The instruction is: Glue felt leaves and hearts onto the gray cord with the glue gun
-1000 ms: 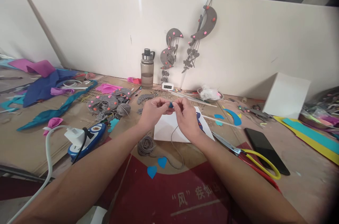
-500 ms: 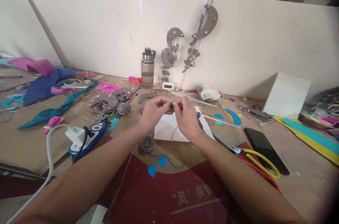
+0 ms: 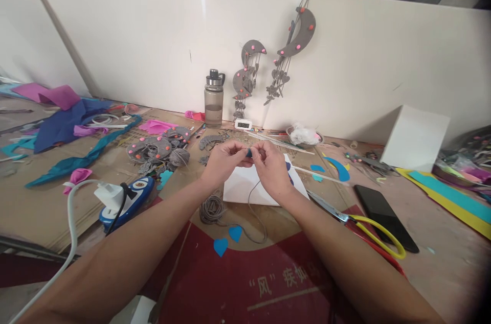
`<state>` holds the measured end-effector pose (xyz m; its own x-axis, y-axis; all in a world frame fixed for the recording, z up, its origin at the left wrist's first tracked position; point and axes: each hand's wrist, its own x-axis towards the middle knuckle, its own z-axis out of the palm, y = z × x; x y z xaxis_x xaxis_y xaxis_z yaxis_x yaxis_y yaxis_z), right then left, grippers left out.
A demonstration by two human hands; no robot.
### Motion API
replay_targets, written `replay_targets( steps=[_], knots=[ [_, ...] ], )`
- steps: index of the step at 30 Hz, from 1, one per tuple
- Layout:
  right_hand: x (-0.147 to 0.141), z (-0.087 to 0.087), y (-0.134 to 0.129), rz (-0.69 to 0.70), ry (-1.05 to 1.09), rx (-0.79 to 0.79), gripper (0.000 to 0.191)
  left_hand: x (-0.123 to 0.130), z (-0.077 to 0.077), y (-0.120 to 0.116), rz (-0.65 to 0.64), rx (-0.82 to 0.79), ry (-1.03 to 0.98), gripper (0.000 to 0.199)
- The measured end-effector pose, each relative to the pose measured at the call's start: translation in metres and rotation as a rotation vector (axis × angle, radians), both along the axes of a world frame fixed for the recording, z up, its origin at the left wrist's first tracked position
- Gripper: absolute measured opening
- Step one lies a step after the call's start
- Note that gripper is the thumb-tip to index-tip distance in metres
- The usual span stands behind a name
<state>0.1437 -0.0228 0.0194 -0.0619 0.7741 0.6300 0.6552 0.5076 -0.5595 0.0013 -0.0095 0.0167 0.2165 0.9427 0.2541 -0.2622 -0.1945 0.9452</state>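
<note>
Above a white sheet (image 3: 245, 186), my left hand (image 3: 223, 161) and my right hand (image 3: 273, 170) meet fingertip to fingertip. Both pinch a small dark blue-green piece (image 3: 249, 152), mostly covered by the fingers; its exact kind cannot be made out. A grey cord (image 3: 264, 224) runs up under my right hand from a coil of grey yarn (image 3: 211, 210); whether it joins the piece is hidden. Below the sheet lie two blue heart cutouts (image 3: 220, 247). A dark blue item (image 3: 290, 173) shows partly behind my right wrist.
Right of my forearm lie scissors (image 3: 347, 217) and a black phone (image 3: 385, 216). At left are a blue power strip (image 3: 132, 201) with a white cable and grey felt pieces (image 3: 153, 150). A water bottle (image 3: 214, 101) stands by the wall, near hanging grey moons (image 3: 303, 32).
Both hands stay over the sheet with the small piece between them. My right hand's fingers have shifted very slightly, and the dark blue item behind the right wrist is more covered.
</note>
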Motion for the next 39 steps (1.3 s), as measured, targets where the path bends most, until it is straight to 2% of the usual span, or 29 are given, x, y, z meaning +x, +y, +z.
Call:
replay_targets(
  steps=[3, 6, 18, 21, 27, 39],
  knots=[
    [0.003, 0.002, 0.003, -0.009, 0.018, -0.027, 0.012, -0.002, 0.004, 0.001, -0.058, -0.030, 0.034, 0.019],
    [0.005, 0.002, 0.004, 0.002, -0.010, -0.026, 0.011, -0.005, 0.007, 0.003, -0.054, -0.025, 0.138, 0.021],
    [0.003, -0.005, 0.003, 0.018, -0.183, 0.078, 0.011, -0.008, 0.006, -0.001, 0.164, 0.222, 0.407, 0.010],
    [0.003, -0.006, 0.002, 0.067, -0.153, 0.069, 0.012, -0.008, 0.005, 0.000, 0.186, 0.214, 0.382, 0.011],
    [0.001, -0.004, 0.001, 0.096, -0.002, -0.009, 0.013, -0.007, 0.002, 0.007, 0.151, 0.032, 0.178, 0.016],
    [0.000, -0.009, 0.006, 0.110, 0.189, -0.090, 0.012, -0.005, -0.002, 0.008, 0.143, 0.060, 0.132, 0.018]
  ],
)
